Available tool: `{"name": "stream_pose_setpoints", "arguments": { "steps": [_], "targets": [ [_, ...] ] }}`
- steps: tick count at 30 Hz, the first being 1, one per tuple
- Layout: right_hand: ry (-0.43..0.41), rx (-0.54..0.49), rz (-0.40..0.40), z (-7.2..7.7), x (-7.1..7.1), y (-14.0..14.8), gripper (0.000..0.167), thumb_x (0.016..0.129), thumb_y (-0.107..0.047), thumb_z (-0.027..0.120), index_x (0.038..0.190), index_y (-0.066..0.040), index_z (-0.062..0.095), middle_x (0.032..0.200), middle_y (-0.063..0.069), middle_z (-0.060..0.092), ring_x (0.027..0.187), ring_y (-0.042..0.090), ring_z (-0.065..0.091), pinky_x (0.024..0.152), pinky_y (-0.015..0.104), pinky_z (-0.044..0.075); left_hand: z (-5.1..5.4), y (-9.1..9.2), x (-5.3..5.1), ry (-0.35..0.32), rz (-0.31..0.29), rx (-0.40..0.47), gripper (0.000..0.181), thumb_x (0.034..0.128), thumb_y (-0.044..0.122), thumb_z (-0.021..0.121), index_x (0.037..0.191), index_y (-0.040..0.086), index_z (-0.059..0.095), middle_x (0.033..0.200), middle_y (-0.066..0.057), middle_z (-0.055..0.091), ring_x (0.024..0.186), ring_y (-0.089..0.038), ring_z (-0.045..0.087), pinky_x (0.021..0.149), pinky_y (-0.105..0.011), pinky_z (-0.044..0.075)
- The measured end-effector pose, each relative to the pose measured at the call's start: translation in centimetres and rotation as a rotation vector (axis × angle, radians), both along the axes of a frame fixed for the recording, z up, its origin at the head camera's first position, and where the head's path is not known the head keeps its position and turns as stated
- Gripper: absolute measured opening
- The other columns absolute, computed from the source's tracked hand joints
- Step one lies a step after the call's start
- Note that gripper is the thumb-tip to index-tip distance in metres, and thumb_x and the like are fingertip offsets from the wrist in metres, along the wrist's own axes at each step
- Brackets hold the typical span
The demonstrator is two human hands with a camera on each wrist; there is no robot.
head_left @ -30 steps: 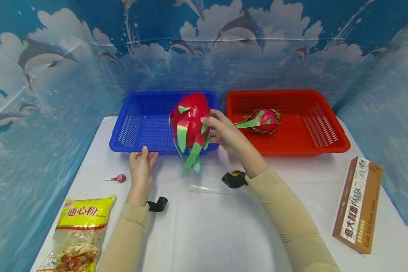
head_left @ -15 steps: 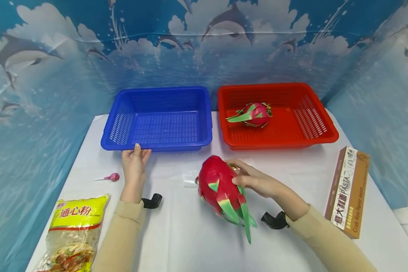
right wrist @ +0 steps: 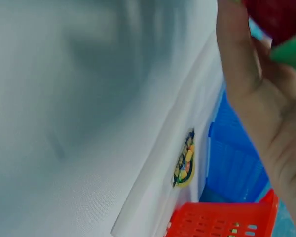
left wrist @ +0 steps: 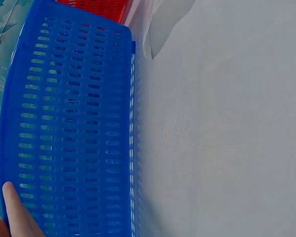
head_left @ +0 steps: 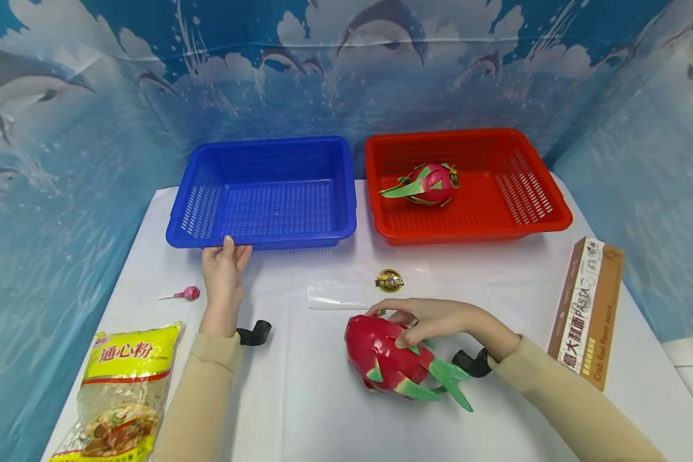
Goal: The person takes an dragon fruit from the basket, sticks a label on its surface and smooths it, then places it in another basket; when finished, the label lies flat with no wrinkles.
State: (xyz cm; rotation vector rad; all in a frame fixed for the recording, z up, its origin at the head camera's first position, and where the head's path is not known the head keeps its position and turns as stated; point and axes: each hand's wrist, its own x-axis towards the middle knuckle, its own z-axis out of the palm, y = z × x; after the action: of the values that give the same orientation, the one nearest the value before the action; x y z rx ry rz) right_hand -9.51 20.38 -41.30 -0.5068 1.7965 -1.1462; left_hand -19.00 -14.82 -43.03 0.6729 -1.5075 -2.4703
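1. Down and toward the near side comes the large dragon fruit (head_left: pixel 375 356): half a second ago it is higher and more upright, and now it leans over, uncovering the round badge (head_left: pixel 389 281) on the clear strip (head_left: pixel 335 296).
2. Right there it sits, low over the near part of the desk (head_left: pixel 323 423), well apart from both baskets; whether it touches the cloth, I can't tell.
3. Right hand (head_left: pixel 433 321) has it gripped, thumb on the near face, fingers bent over the far side. I'd want that spread kept wide, since the glossy skin looks ready to roll, and I'd ease the weight off gently.
4. Watch the green leaves (head_left: pixel 450 375)! They trail toward the wrist camera (head_left: pixel 470 364), and I judge they could bend if pressed.
5. Over on the blue basket (head_left: pixel 294 242), the left hand (head_left: pixel 222 276) pinches the front rim, thumb on top; a light hold seems enough to me.
6. Pose check: I see the right forearm slanting in from the near right, back of the hand up, while the left arm reaches forward.
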Motion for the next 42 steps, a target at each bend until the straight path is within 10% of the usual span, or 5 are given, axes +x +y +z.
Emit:
{"name": "stream_pose_setpoints", "arguments": {
  "steps": [11, 32, 38, 42],
  "targets": [
    [0.020, 0.081, 0.155, -1.7, -0.3, -1.4, 0.082, 0.082, -0.034, 0.068, 0.155, -0.024, 0.031, 0.143, 0.003, 0.051, 0.125, 0.019, 0.053, 0.089, 0.028, 0.055, 0.0, 0.0, -0.1, -0.019, 0.007, 0.023, 0.013, 0.1022, 0.018, 0.049, 0.112, 0.011, 0.043, 0.102, -0.007, 0.054, 0.079, -0.009, 0.062, 0.082, -0.021, 0.057],
    [-0.066, -0.036, 0.083, -3.0, -0.5, -1.8, 0.070, 0.090, -0.028, 0.068, 0.149, -0.012, 0.032, 0.140, 0.005, 0.058, 0.122, 0.018, 0.057, 0.099, 0.033, 0.049, 0.1, -0.5, 0.0, -0.051, -0.016, 0.074, 0.013, 0.1032, 0.020, 0.047, 0.110, 0.009, 0.042, 0.111, -0.006, 0.049, 0.092, -0.012, 0.060, 0.087, -0.023, 0.056],
    [-0.051, -0.042, 0.069, -3.0, -0.3, -1.7, 0.069, 0.090, -0.026, 0.068, 0.150, -0.012, 0.036, 0.140, 0.008, 0.056, 0.122, 0.020, 0.058, 0.096, 0.032, 0.052, 0.1, -0.6, 0.3, -0.060, -0.084, 0.044, 0.018, 0.1039, 0.025, 0.046, 0.109, 0.009, 0.039, 0.113, -0.007, 0.049, 0.096, -0.013, 0.062, 0.090, -0.023, 0.055],
    [-0.007, -0.026, 0.065, -2.9, -0.1, -1.6, 0.071, 0.091, -0.028, 0.069, 0.151, -0.013, 0.036, 0.141, 0.009, 0.056, 0.125, 0.023, 0.056, 0.095, 0.032, 0.054, 0.1, -0.3, 1.5, -0.085, -0.243, -0.059, 0.023, 0.1025, 0.031, 0.049, 0.108, 0.011, 0.038, 0.110, -0.005, 0.050, 0.098, -0.014, 0.064, 0.092, -0.024, 0.054]
  ]
}}
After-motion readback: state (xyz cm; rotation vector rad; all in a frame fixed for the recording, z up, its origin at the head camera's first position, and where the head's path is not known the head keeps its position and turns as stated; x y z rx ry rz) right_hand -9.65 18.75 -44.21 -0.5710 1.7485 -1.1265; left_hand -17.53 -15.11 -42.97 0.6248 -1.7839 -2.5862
